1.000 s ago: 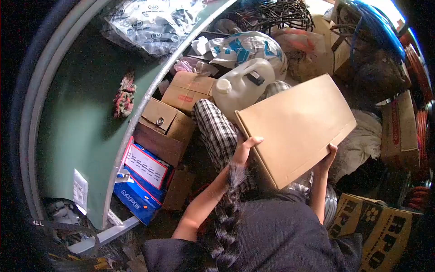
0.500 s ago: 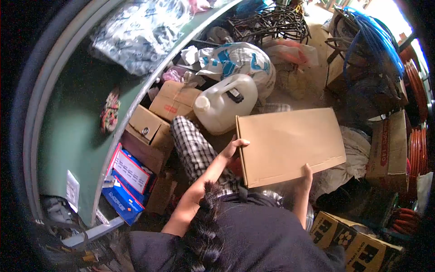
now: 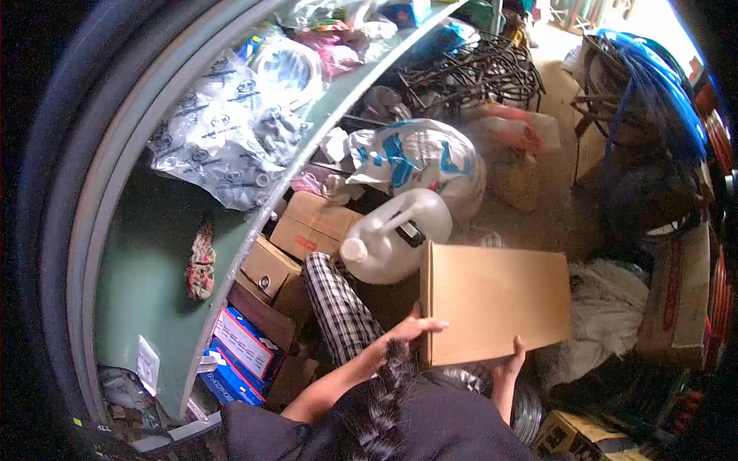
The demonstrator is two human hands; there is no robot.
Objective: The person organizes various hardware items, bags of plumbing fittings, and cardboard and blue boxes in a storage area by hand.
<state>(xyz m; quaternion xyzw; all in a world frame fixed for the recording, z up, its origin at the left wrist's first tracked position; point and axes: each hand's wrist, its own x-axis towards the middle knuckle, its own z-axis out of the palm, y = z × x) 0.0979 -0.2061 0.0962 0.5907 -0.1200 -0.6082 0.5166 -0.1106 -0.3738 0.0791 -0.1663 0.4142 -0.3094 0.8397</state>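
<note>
Gripping the left edge of the cardboard box (image 3: 496, 301), the left hand (image 3: 415, 330) laid its thumb on top in the head view; the right hand (image 3: 507, 367) clasped the near edge. Held before the torso, the box had levelled from its slant a second earlier, with the jerrycan (image 3: 384, 257) just beyond its far left corner.

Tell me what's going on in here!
A person in a dark top is holding a flat brown cardboard box. The left hand grips its left edge, and the right hand holds its near edge. The box looks closed. Just beyond it are a cloudy white plastic jug and a white-and-blue plastic bag.
</note>
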